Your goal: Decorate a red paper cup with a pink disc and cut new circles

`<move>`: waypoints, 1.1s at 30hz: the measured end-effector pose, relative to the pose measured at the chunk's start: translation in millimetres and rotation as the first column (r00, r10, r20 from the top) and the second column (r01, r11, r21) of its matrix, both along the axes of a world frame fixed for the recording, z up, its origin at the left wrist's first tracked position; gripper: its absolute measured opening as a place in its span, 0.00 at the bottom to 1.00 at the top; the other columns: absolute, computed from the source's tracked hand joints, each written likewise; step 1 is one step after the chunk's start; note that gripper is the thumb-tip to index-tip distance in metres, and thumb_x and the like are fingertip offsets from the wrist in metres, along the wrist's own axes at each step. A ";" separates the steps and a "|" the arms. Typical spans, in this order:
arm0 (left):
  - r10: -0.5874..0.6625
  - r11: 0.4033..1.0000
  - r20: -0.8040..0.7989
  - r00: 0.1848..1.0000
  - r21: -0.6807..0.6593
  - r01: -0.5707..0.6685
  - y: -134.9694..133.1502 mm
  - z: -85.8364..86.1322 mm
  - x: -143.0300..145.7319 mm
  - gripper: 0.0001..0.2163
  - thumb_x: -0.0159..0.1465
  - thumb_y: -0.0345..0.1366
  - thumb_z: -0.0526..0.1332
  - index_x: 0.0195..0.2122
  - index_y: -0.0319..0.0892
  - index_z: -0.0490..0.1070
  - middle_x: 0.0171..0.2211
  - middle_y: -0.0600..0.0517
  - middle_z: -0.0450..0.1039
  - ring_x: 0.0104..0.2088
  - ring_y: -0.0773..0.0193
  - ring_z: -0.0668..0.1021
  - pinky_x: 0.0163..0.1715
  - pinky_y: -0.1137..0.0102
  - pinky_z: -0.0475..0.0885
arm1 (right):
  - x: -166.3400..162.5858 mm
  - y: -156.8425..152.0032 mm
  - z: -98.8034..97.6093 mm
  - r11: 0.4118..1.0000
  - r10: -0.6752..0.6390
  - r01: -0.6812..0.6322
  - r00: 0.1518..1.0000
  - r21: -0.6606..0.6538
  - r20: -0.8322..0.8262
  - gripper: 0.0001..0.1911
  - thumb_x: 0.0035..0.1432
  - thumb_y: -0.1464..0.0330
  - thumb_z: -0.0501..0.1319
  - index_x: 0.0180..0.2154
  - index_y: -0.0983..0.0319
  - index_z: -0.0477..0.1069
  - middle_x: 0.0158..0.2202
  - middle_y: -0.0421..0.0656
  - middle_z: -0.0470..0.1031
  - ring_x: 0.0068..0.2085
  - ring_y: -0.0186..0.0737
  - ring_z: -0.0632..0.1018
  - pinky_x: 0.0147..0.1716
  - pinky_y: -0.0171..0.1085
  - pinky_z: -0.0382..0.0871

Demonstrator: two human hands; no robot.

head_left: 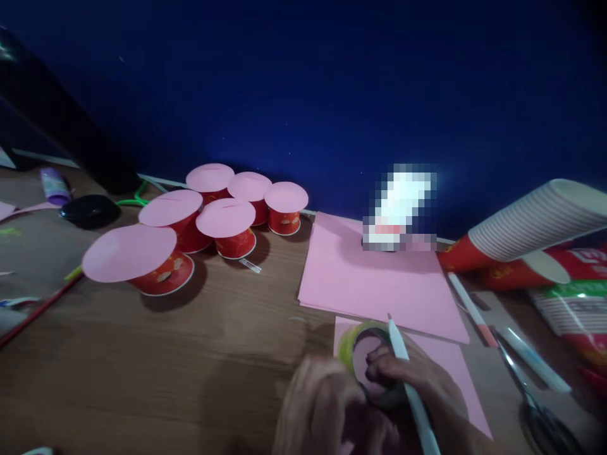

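Right hand (427,376): fingers bent, closed about a white pen (413,395) that slants across the hand, tip up and away; fingertips curl at the opening of a yellow-green tape roll (347,349). Left hand (315,401) just beside the roll, knuckles up, fingers curled; what they pinch, if anything, cannot be told. Tape roll stands tilted over a pink sheet (458,379), pink showing through its ring. Just beyond, a stack of pink paper (374,287), with a pixelated bright panel (398,205) at its far edge. Right of the paper: a white-and-red marker (469,306), scissors (528,395), a pale slim tool (538,363); farther out, nested paper cups (531,224) leaning on their side, a bright packet (585,278) near them. Left across the wooden table (227,354): six upturned red cups (234,245), each topped by a pink disc (130,253). Far left, a black rounded object (90,212) and a purple tube (54,186). Dark blue wall (284,82) behind.
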State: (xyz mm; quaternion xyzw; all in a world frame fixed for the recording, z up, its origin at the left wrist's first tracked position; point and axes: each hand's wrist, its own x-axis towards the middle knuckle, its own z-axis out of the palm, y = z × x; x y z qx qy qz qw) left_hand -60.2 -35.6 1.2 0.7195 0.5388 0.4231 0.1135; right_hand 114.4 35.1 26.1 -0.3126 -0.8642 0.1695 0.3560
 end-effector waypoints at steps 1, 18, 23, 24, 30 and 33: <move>0.073 0.997 0.082 0.994 0.031 -0.075 3.3 0.7 1.1 0.06 0.58 0.29 0.60 0.37 0.43 0.66 0.34 0.48 0.70 0.35 0.61 0.75 0.31 0.68 0.74 | -3.3 -0.2 0.7 1.000 -0.001 0.001 0.999 -0.004 -0.033 0.21 0.51 0.63 0.67 0.46 0.58 0.66 0.35 0.45 0.77 0.35 0.46 0.80 0.35 0.41 0.77; -0.067 0.998 0.167 0.984 -0.004 0.069 8.2 1.7 5.6 0.31 0.57 0.28 0.58 0.62 0.41 0.49 0.58 0.43 0.62 0.58 0.54 0.66 0.57 0.56 0.64 | -0.7 3.7 -11.7 0.990 0.136 -0.140 0.986 -0.031 -0.097 0.16 0.52 0.62 0.65 0.43 0.57 0.66 0.36 0.44 0.74 0.35 0.42 0.75 0.35 0.40 0.70; -0.077 0.991 0.020 0.997 0.108 0.074 4.5 7.8 7.2 0.30 0.58 0.33 0.61 0.61 0.41 0.52 0.61 0.41 0.58 0.62 0.51 0.60 0.59 0.53 0.61 | -0.2 0.0 -13.0 0.992 0.082 -0.090 0.993 -0.085 -0.088 0.18 0.50 0.62 0.67 0.41 0.58 0.66 0.36 0.44 0.74 0.33 0.41 0.75 0.33 0.39 0.71; -0.068 0.994 0.021 0.997 0.091 0.066 4.4 7.2 7.7 0.31 0.58 0.34 0.62 0.61 0.41 0.51 0.62 0.41 0.57 0.62 0.50 0.60 0.59 0.53 0.61 | -0.7 -0.8 -12.0 0.992 0.078 -0.086 0.993 -0.090 -0.087 0.17 0.50 0.62 0.67 0.41 0.58 0.66 0.36 0.44 0.74 0.33 0.41 0.75 0.33 0.39 0.71; -0.112 0.987 0.096 0.989 -0.101 0.121 10.1 6.3 4.9 0.44 0.49 0.39 0.71 0.63 0.43 0.48 0.63 0.40 0.56 0.63 0.47 0.59 0.59 0.50 0.60 | -1.1 -1.7 -5.4 0.997 0.077 -0.077 0.995 -0.007 -0.059 0.15 0.52 0.61 0.67 0.39 0.59 0.67 0.34 0.43 0.75 0.33 0.40 0.75 0.34 0.38 0.71; -0.178 0.964 0.104 0.978 -0.182 0.195 14.2 7.0 2.3 0.51 0.44 0.40 0.74 0.65 0.45 0.44 0.66 0.39 0.48 0.65 0.44 0.54 0.59 0.48 0.60 | -0.2 -2.5 -3.2 0.996 0.078 -0.080 0.996 -0.030 -0.040 0.14 0.52 0.61 0.66 0.39 0.59 0.67 0.34 0.43 0.75 0.33 0.40 0.75 0.34 0.38 0.71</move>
